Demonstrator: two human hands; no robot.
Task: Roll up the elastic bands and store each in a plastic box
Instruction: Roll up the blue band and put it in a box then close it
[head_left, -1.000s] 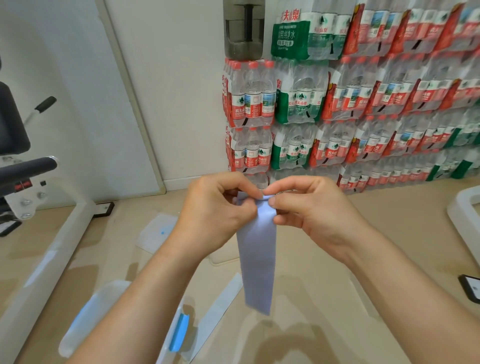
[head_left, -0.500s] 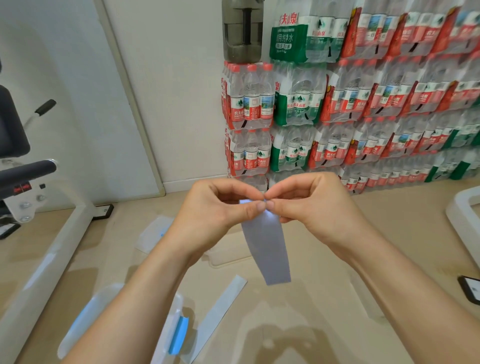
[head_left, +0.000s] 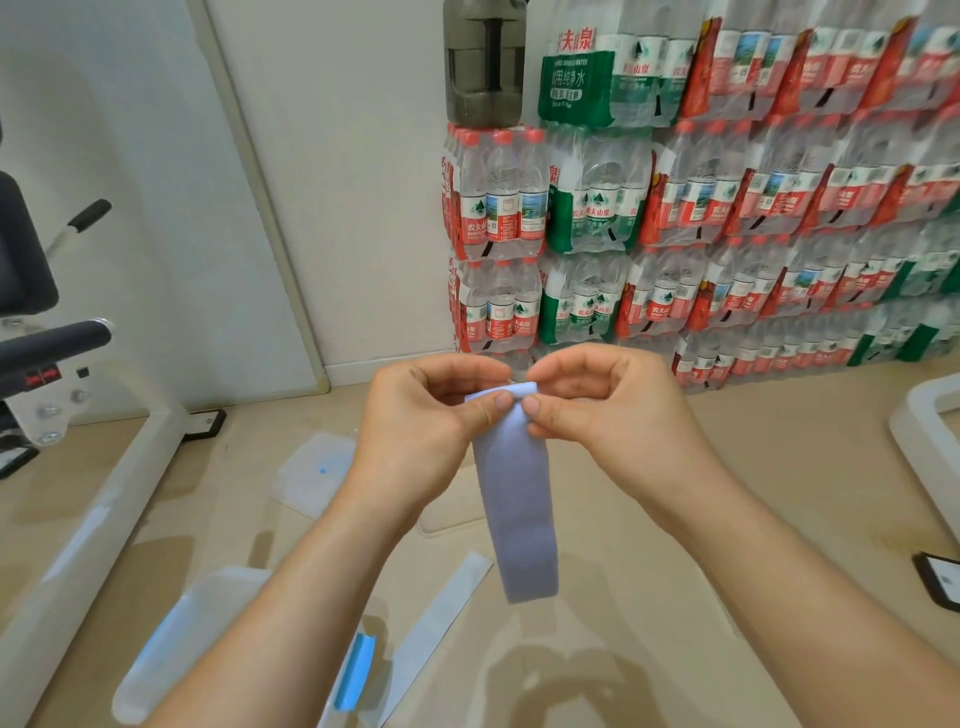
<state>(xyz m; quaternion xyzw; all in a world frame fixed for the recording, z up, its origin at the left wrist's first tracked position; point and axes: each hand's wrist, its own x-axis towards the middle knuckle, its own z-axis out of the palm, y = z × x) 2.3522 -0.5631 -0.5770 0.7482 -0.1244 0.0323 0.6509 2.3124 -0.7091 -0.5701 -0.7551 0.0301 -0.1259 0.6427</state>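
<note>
Beige floor (head_left: 649, 597), white wall behind, stacked shrink-wrapped packs of water bottles (head_left: 727, 208) along the wall. Dark jug (head_left: 484, 62) standing on top of the leftmost stack. White-framed exercise machine (head_left: 78, 493) at the left edge of view.

Landmark taken: pale lilac elastic band (head_left: 519, 509), held in mid-air in front of the bottle stacks, above the floor.

- Top end of band folded over into a small tight roll, the start of a coil; remainder hanging straight down as a flat strip, lower end free and not touching the floor.
- Left hand (head_left: 421, 431) just left of the band top, thumb and forefinger pinched on the roll. Fingers clenched around the band.
- Right hand (head_left: 613, 415) just right of the band top, thumb and forefinger likewise pinched on the roll — fingertips of both hands nearly meeting over it.
- Both forearms bare, entering from the bottom of view.

On the floor, below and left of the band:
- second band, white (head_left: 441, 618), lying flat and unrolled, diagonal.
- clear plastic box (head_left: 171, 639) further left, partly hidden by the left forearm; blue clip (head_left: 356, 673) on its near side.
- clear lid or tray (head_left: 311, 475) up and left of the band's hanging end, small blue dot on it.
- another pale flat piece directly behind the band — cannot tell what it is.

Dark flat object (head_left: 940, 579) on the floor well right of the band, cut off by the frame edge.
</note>
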